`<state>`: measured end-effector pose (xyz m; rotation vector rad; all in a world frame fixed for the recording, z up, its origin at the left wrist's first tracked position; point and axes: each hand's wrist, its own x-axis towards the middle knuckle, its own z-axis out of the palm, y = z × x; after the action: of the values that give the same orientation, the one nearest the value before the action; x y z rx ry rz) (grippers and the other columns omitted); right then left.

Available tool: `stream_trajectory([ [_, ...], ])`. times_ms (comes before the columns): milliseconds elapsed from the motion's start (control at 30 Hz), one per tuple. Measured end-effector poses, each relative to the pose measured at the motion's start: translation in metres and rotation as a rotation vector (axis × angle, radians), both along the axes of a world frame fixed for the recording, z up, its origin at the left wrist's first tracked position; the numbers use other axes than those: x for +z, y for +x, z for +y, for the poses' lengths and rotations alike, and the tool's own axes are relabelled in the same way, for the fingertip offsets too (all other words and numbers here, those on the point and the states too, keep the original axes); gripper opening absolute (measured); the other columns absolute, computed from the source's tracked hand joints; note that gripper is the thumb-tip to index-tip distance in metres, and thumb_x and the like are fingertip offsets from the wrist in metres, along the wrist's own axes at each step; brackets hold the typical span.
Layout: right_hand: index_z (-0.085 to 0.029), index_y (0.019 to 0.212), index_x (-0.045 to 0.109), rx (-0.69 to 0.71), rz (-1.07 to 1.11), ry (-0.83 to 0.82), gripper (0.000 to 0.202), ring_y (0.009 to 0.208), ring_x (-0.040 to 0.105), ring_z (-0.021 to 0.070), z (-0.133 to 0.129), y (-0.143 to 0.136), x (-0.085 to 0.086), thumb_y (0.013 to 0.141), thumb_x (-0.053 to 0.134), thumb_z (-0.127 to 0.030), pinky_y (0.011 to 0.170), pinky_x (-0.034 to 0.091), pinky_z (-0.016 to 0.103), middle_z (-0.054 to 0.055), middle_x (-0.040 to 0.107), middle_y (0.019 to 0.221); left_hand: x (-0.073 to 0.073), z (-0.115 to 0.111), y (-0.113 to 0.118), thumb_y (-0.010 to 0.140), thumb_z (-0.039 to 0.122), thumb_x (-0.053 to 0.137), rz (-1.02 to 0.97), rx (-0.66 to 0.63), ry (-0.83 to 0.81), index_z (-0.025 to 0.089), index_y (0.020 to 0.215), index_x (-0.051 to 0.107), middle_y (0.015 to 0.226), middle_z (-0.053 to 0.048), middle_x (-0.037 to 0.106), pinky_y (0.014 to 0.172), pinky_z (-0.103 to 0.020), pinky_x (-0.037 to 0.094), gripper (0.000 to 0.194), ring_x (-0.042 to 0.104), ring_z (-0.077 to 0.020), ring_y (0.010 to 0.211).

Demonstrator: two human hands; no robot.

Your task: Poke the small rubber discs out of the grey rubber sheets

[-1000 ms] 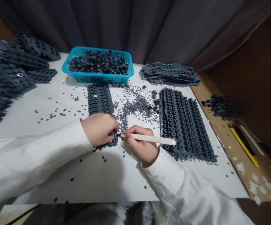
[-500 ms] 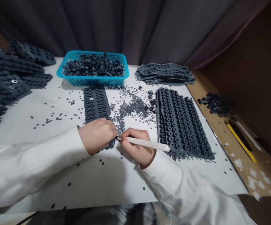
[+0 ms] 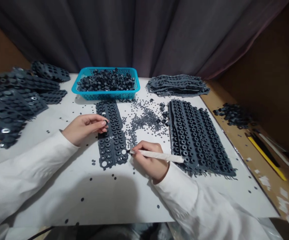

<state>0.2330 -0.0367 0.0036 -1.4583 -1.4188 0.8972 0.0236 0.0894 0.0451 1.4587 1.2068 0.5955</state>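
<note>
A dark grey rubber sheet (image 3: 113, 141) with rows of ring-shaped parts lies flat on the white table covering. A few round white gaps show where rings are absent. Over its left part, my left hand (image 3: 88, 126) pinches a small black rubber piece (image 3: 106, 122) between thumb and finger. My right hand (image 3: 150, 158) is closed around a white-wrapped pen-like tool (image 3: 161, 156). The tool's dark thin tip points left, close to a white gap near the sheet's lower right edge; whether it touches the sheet I cannot tell.
A blue basket (image 3: 106, 94) full of small black parts stands at the back. Right of the sheet lie another ringed sheet (image 3: 196, 140) and a flat stack (image 3: 178, 85). More sheets (image 3: 14, 96) pile up at left. Small dark discs (image 3: 146, 120) are scattered about. A yellow tool (image 3: 266, 156) lies far right.
My left hand has lifted from the sheet's near end and moved up and left, now holding a small black piece. That near end is uncovered. My right hand keeps the tool.
</note>
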Motion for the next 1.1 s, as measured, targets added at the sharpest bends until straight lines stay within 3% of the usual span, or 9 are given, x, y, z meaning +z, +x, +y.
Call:
stream_trajectory([
  [67, -0.015, 0.071, 0.066, -0.03, 0.059, -0.022, 0.013, 0.051, 0.057, 0.012, 0.002, 0.001, -0.002, 0.073, 0.054, -0.019, 0.05, 0.043, 0.021, 0.002, 0.065, 0.058, 0.0, -0.002, -0.002, 0.063, 0.028, 0.067, -0.082, 0.054, -0.188, 0.017, 0.083, 0.059, 0.078, -0.005, 0.066, 0.07, -0.032, 0.052, 0.024, 0.063, -0.0166, 0.07],
  [200, -0.015, 0.074, 0.066, -0.051, 0.08, -0.041, 0.013, 0.055, 0.059, 0.0131, 0.006, 0.0, -0.003, 0.074, 0.055, -0.021, 0.052, 0.044, 0.021, 0.003, 0.067, 0.062, 0.001, -0.014, 0.011, 0.059, 0.019, 0.047, -0.196, -0.158, -0.356, 0.017, 0.083, 0.052, 0.088, -0.008, 0.065, 0.063, -0.032, 0.052, 0.024, 0.063, -0.0177, 0.072],
  [333, -0.014, 0.072, 0.067, -0.051, 0.045, -0.032, 0.013, 0.056, 0.06, 0.0133, 0.007, -0.003, -0.002, 0.074, 0.055, -0.019, 0.053, 0.045, 0.021, 0.004, 0.067, 0.063, 0.0, -0.024, 0.029, 0.066, 0.022, 0.048, 0.117, -0.441, 0.049, 0.017, 0.076, 0.052, 0.068, -0.002, 0.055, 0.054, -0.026, 0.045, 0.011, 0.053, -0.014, 0.06],
  [467, -0.015, 0.072, 0.067, -0.043, 0.01, -0.009, 0.013, 0.056, 0.059, 0.0125, 0.007, -0.003, -0.001, 0.075, 0.055, -0.018, 0.054, 0.044, 0.021, 0.003, 0.067, 0.064, -0.003, -0.025, 0.039, 0.074, 0.02, 0.053, 0.459, -0.767, 0.637, 0.015, 0.085, 0.06, 0.079, -0.005, 0.057, 0.071, -0.028, 0.045, 0.014, 0.054, -0.0177, 0.078],
  [567, -0.015, 0.072, 0.067, -0.051, 0.0, -0.001, 0.013, 0.056, 0.058, 0.0122, 0.006, -0.003, 0.001, 0.075, 0.055, -0.018, 0.054, 0.044, 0.02, 0.002, 0.067, 0.064, -0.002, -0.023, 0.043, 0.077, 0.016, 0.053, 0.616, -0.925, 0.755, 0.015, 0.086, 0.062, 0.083, -0.007, 0.058, 0.075, -0.029, 0.044, 0.013, 0.055, -0.0206, 0.084],
  [800, -0.017, 0.067, 0.066, -0.042, -0.105, 0.058, 0.014, 0.052, 0.055, 0.0104, 0.006, -0.005, 0.002, 0.073, 0.053, -0.013, 0.053, 0.041, 0.02, 0.0, 0.063, 0.058, -0.004, -0.034, 0.054, 0.082, 0.005, 0.046, 0.778, -1.033, 0.931, 0.014, 0.073, 0.058, 0.074, -0.008, 0.059, 0.07, -0.03, 0.044, 0.018, 0.056, -0.0215, 0.076],
  [900, -0.017, 0.066, 0.065, -0.053, -0.116, 0.062, 0.014, 0.052, 0.055, 0.0106, 0.006, -0.007, 0.003, 0.071, 0.052, -0.012, 0.052, 0.04, 0.02, 0.0, 0.063, 0.057, -0.01, -0.03, 0.05, 0.084, 0.004, 0.041, 0.708, -1.017, 0.919, 0.015, 0.072, 0.057, 0.073, -0.01, 0.06, 0.073, -0.032, 0.045, 0.022, 0.057, -0.0219, 0.077],
  [967, -0.016, 0.066, 0.066, -0.061, -0.107, 0.046, 0.014, 0.054, 0.057, 0.0112, 0.006, -0.007, 0.003, 0.07, 0.053, -0.012, 0.053, 0.041, 0.02, 0.0, 0.065, 0.059, -0.01, -0.018, 0.04, 0.086, 0.013, 0.044, 0.55, -0.911, 0.752, 0.015, 0.075, 0.058, 0.077, -0.008, 0.062, 0.074, -0.031, 0.046, 0.018, 0.058, -0.0194, 0.078],
  [1100, -0.016, 0.066, 0.066, -0.061, -0.052, 0.001, 0.013, 0.052, 0.057, 0.0111, 0.006, -0.006, 0.001, 0.071, 0.054, -0.012, 0.051, 0.041, 0.019, 0.0, 0.064, 0.057, 0.001, 0.011, 0.009, 0.082, 0.036, 0.053, 0.112, -0.213, 0.23, 0.017, 0.09, 0.057, 0.083, -0.003, 0.064, 0.063, -0.025, 0.047, 0.021, 0.056, -0.0128, 0.067],
])
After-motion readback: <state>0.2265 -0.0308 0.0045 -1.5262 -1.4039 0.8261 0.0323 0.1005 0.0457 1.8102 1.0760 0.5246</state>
